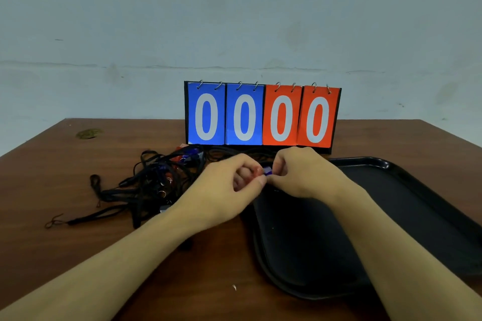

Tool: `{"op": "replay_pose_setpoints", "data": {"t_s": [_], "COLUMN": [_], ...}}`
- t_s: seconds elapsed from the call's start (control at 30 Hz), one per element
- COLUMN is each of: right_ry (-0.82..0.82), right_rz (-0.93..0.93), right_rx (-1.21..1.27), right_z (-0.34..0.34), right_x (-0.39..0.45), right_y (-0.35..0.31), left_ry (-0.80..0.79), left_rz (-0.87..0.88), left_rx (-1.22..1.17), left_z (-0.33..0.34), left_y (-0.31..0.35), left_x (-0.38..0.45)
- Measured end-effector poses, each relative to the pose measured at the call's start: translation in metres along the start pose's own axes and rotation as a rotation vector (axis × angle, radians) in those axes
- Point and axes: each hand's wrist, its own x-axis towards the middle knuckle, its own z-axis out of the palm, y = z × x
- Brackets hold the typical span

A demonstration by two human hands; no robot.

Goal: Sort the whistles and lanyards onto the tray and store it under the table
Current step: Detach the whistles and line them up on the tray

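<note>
A tangled heap of black lanyards (154,185) with red and blue whistles (189,155) lies left of centre on the brown table. To the right of it sits a black tray (407,206). Over the tray's far left corner my two hands meet. My left hand (229,187) is closed around a red whistle (258,171). My right hand (305,174) pinches a blue whistle (267,171) beside it. The two whistles touch; most of each is hidden by fingers.
A flip scoreboard (262,114) reading 0000 stands upright at the table's back, just behind my hands. A loose black cord (78,220) trails toward the left front. A small white scrap (234,287) lies near the tray's front edge. A wall rises behind the table.
</note>
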Motion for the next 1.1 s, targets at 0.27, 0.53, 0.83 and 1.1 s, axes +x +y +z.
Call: {"op": "replay_pose_setpoints", "data": {"t_s": [0.27, 0.53, 0.83, 1.1], "right_ry": [0.046, 0.112, 0.059, 0.164], "right_rz": [-0.060, -0.035, -0.387, -0.383], "right_rx": [0.086, 0.154, 0.335, 0.125], "right_z": [0.012, 0.016, 0.014, 0.024], "right_x": [0.001, 0.008, -0.010, -0.014], "right_y": [-0.008, -0.003, -0.028, -0.036], "left_ry": [0.142, 0.210, 0.337, 0.330], "left_rz": [-0.095, -0.066, -0.214, -0.282], "left_rx": [-0.063, 0.214, -0.186, -0.171], "left_z": [-0.018, -0.017, -0.018, -0.025], "left_y": [-0.022, -0.017, -0.006, -0.002], "left_x": [0.000, 0.000, 0.001, 0.000]}}
